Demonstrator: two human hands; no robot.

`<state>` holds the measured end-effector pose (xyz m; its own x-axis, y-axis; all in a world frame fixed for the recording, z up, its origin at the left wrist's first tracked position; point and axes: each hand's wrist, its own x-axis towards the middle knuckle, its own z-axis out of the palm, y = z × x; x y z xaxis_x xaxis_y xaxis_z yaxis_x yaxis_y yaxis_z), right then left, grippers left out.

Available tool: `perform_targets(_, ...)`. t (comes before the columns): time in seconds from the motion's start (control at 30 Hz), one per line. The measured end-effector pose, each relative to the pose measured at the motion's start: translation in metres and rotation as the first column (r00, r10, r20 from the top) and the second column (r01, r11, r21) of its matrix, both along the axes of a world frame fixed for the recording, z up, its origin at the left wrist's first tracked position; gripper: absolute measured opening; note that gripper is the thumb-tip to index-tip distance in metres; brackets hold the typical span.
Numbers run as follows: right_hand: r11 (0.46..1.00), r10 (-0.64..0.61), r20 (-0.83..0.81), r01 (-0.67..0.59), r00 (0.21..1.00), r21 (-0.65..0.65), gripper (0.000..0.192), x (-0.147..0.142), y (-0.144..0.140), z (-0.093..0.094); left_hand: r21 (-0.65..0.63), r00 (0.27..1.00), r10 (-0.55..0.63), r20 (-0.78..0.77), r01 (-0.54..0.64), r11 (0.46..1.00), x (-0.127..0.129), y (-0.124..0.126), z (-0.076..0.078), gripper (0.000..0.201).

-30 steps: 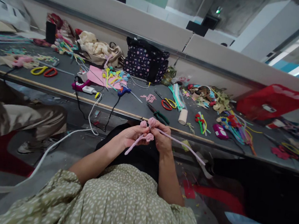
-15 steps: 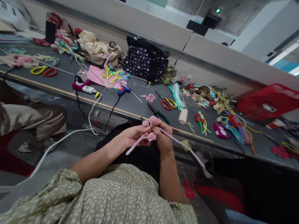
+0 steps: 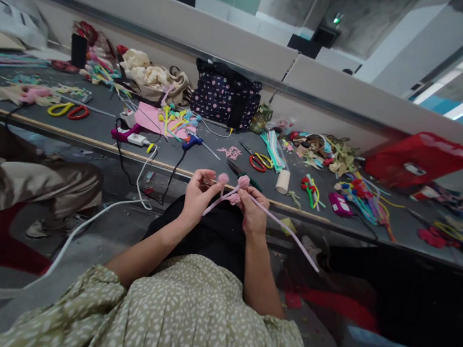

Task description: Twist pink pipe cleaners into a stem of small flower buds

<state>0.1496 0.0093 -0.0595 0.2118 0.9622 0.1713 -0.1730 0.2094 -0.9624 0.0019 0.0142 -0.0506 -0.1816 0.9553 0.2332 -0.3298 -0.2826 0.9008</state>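
Between my hands, above my lap at the table's front edge, is a pink pipe-cleaner flower piece (image 3: 235, 199) with several fuzzy blobs and thin stems. My right hand (image 3: 255, 213) pinches it close to two of the blobs, and a long pink stem slants away down to the right from that hand. With thumb and finger, my left hand (image 3: 200, 196) pinches a short stem topped by a round pink pompom-like bud (image 3: 223, 179). One more stem end points down to the left beside the left hand. Parts of the piece are hidden behind my fingers.
On the dark table (image 3: 161, 159) lie green-handled pliers (image 3: 238, 170), scissors (image 3: 260, 162), a blue glue gun (image 3: 193, 142), a cream cylinder (image 3: 283, 181) and bundles of coloured pipe cleaners (image 3: 274, 149). A white cable (image 3: 76, 230) hangs at the left. Another person's leg (image 3: 48, 187) is nearby.
My left hand has moved up and left, away from my right hand, drawing one budded stem apart from the others. The long stem's far end has dipped slightly.
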Motion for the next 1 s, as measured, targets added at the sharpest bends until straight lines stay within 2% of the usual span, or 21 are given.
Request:
perform_targets(0.07, 1.000, -0.015, 0.025, 0.014, 1.000, 0.023, 0.027, -0.001, -0.001, 0.000, 0.090, 0.981, 0.111, -0.160, -0.097, 0.991, -0.003, -0.006, 0.009, 0.023)
perform_targets(0.13, 0.998, -0.036, 0.071, 0.032, 0.997, 0.055, 0.027, -0.002, -0.003, 0.001, 0.130, 0.951, 0.078, -0.301, -0.040, 0.991, -0.004, -0.011, 0.016, 0.013)
perform_targets(0.2, 0.992, -0.088, 0.160, 0.072, 0.983, 0.105, 0.026, -0.003, -0.005, 0.002, 0.156, 0.922, 0.033, -0.386, 0.030, 0.987, -0.004, -0.014, 0.020, 0.012)
perform_targets(0.37, 0.942, -0.278, 0.401, 0.167, 0.873, 0.290, 0.020, -0.005, -0.014, 0.013, 0.184, 0.854, -0.027, -0.520, 0.143, 0.972, 0.000, -0.009, 0.015, 0.015)
perform_targets(0.5, 0.916, -0.326, 0.488, 0.142, 0.810, 0.376, 0.014, -0.010, -0.020, 0.020, 0.168, 0.857, -0.041, -0.514, 0.147, 0.975, 0.000, -0.006, 0.012, 0.016)
perform_targets(0.7, 0.908, -0.348, 0.590, 0.106, 0.729, 0.405, 0.013, -0.015, -0.027, 0.026, 0.140, 0.868, -0.060, -0.493, 0.147, 0.979, -0.003, -0.004, 0.013, 0.016)
perform_targets(0.83, 0.907, -0.343, 0.640, 0.065, 0.687, 0.417, 0.013, -0.014, -0.032, 0.030, 0.055, 0.907, -0.153, -0.393, 0.189, 0.980, -0.005, 0.000, 0.012, 0.017)
perform_targets(1.0, 0.928, -0.273, 0.673, 0.005, 0.687, 0.371, 0.018, -0.015, -0.039, 0.037, -0.055, 0.927, -0.254, -0.276, 0.248, 0.967, -0.009, 0.001, 0.016, 0.025)
